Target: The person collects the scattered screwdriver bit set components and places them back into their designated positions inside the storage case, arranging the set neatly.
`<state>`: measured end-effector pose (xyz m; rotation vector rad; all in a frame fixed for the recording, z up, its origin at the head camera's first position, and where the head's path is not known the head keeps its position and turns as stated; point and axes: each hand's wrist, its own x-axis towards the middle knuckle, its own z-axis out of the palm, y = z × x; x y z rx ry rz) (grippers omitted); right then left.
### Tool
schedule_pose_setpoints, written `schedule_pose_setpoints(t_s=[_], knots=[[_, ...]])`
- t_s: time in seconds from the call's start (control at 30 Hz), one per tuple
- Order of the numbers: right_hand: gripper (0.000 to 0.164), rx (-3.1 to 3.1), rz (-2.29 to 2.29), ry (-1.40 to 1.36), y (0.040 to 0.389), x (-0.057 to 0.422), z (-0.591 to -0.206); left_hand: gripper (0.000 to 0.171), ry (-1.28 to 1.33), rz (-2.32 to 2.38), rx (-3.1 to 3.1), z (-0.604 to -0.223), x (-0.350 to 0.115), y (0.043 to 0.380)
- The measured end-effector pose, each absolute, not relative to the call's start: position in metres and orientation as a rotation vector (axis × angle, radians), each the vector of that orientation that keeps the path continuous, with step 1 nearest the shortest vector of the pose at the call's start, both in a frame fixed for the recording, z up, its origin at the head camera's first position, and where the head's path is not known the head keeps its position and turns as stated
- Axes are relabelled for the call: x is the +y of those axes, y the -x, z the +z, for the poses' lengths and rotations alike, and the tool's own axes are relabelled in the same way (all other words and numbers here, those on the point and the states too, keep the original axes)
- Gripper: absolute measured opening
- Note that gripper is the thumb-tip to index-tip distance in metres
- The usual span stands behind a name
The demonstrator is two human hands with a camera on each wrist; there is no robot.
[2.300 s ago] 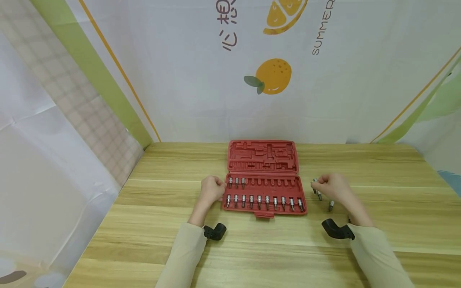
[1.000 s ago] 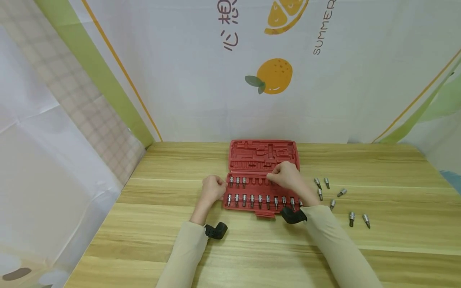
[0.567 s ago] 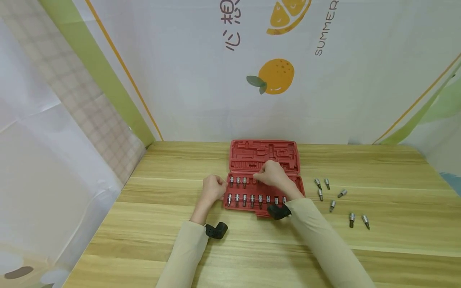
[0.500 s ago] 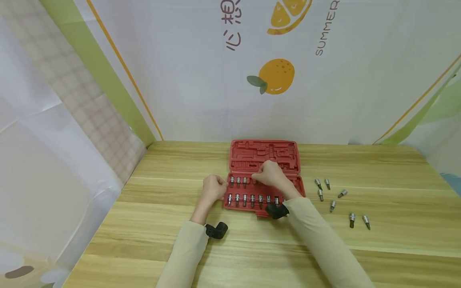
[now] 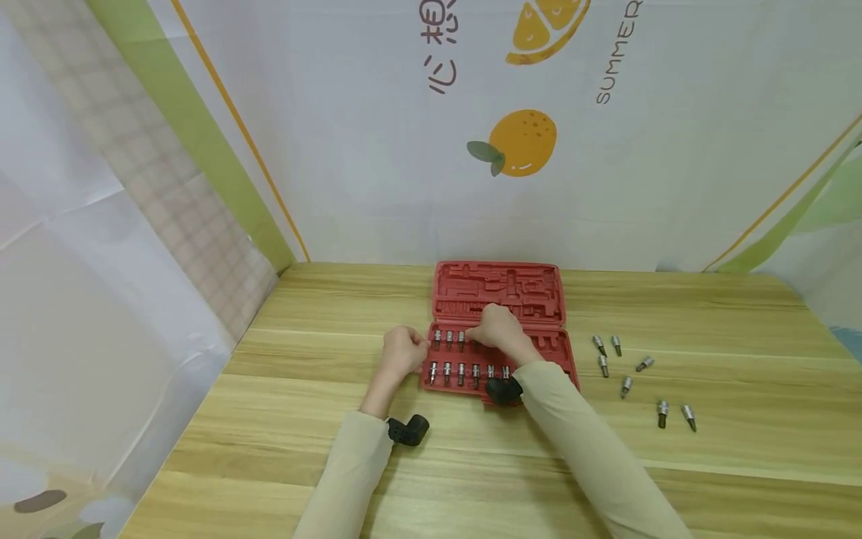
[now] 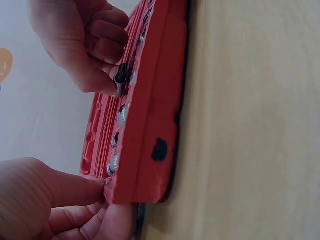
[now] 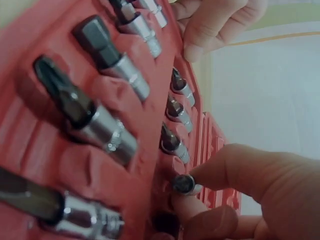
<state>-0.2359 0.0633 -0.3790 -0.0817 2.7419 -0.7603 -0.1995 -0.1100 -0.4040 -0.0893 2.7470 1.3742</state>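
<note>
A red bit socket case lies open on the table. Its front row holds several silver bit sockets, and three more sit at the left end of the back row. My left hand pinches the case's left edge between thumb and fingers. Over the back row, just right of those three, my right hand pinches a bit socket between thumb and finger. In the left wrist view, the dark tip of this bit socket shows below the fingertips. My right forearm covers part of the front row.
Several loose bit sockets lie scattered on the wooden table to the right of the case. The case lid, with moulded recesses, stands raised at the back. A printed cloth hangs behind the table.
My right hand has come from the loose bit sockets on the right, bringing one to the case, then slid left along the back row. My left hand keeps its grip on the case edge.
</note>
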Motion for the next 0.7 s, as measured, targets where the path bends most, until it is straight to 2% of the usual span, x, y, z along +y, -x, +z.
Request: schedule_pose_setpoints(t_s=[0.27, 0.7], knots=[[0.040, 2.812, -0.708, 0.060, 0.236, 0.056, -0.376, 0.015, 0.072, 1.381, 2.777, -0.403, -0.109, 0.199], [0.035, 2.728, -0.653, 0.088, 0.244, 0.052, -0.370, 0.015, 0.090, 1.393, 2.769, -0.404, -0.109, 0.199]])
